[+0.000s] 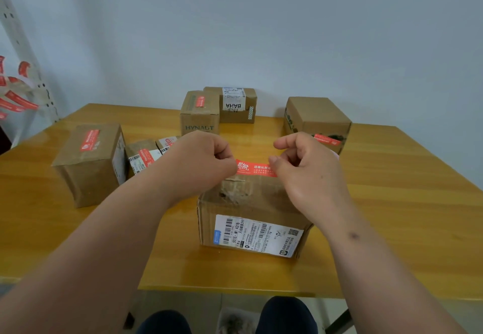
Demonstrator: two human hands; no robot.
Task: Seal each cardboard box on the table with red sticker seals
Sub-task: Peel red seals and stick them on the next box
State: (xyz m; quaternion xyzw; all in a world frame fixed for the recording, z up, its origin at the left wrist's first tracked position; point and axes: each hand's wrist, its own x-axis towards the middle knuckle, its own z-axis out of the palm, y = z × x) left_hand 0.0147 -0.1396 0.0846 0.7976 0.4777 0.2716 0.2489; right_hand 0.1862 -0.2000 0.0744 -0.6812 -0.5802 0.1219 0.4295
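Observation:
A red sticker seal (254, 168) with white print is stretched flat between my two hands, just above the top of the nearest cardboard box (251, 218). My left hand (206, 158) pinches the seal's left end. Its right end is pinched by my right hand (303, 166). The box stands in the middle of the yellow wooden table (392, 203) and has a white shipping label on its front face. Whether the seal touches the box top is hidden by my hands.
Other boxes carry red seals: a large one (90, 161) at left, two small ones (147, 154) beside it, a HYNAUT box (200, 114) behind, one (317, 122) at right. A labelled box (234, 105) stands at the back. Loose red seals (15, 98) hang at far left.

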